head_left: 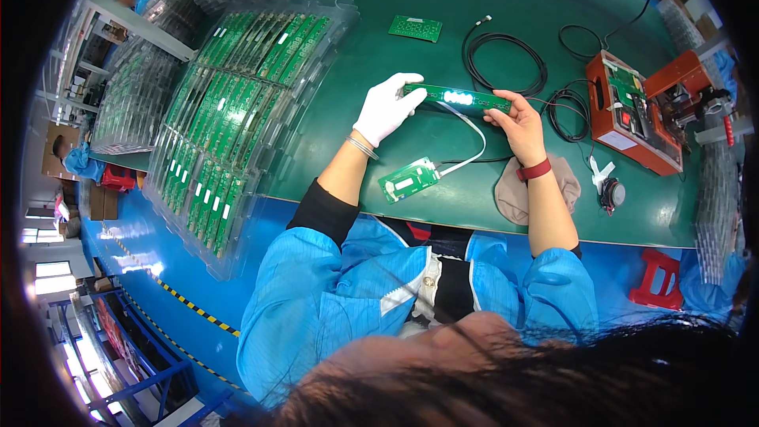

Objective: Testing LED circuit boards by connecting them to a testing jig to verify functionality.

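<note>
Between my two hands I hold a long, narrow green circuit board (479, 100) with a lit white display at its middle. My left hand (387, 107), in a white glove, is closed on its left end. The bare fingers of my right hand (518, 122) pinch the right end; a red band circles that wrist. From the board a pale flat cable (481, 138) curves down to a smaller green circuit board (409, 180) lying on the table near my left forearm. Farther back lies another green circuit board (415, 28), apart from both hands.
Clear plastic trays (237, 111) full of narrow green boards stand at the left. Coiled black cables (506, 63) lie behind my right hand. On the right are an orange machine (632, 115) and a small round speaker-like part (611, 193). A beige cloth (565, 182) lies under my right forearm.
</note>
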### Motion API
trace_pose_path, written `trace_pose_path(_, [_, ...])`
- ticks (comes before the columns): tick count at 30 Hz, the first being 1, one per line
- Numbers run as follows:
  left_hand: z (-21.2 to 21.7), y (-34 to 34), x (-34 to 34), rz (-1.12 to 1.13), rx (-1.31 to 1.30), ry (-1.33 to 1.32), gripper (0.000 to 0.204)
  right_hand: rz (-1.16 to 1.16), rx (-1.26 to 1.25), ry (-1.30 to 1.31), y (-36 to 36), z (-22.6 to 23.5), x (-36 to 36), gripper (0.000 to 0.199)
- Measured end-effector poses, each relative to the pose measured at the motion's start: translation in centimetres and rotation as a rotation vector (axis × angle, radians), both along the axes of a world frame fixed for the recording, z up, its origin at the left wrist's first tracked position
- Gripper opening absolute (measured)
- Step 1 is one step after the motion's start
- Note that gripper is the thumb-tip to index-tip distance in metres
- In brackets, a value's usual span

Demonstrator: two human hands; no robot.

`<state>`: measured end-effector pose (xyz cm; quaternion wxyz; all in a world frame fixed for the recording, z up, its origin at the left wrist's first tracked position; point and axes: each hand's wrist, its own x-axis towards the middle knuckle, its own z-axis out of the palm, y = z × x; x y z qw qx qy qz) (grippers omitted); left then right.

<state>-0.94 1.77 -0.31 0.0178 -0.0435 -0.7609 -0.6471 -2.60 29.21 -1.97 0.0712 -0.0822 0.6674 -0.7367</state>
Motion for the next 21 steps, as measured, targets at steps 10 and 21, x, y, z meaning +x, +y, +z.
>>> trace_pose_path(10, [0.02,0.00,0.00,0.023,-0.095,-0.019,0.023,-0.004,0.001,0.008,-0.26,0.03,0.18,0.036])
trace_pose_path(21, [-0.62,0.39,-0.19,0.155,-0.473,0.189,0.022,0.001,0.051,0.028,-0.67,-0.27,0.35,0.037])
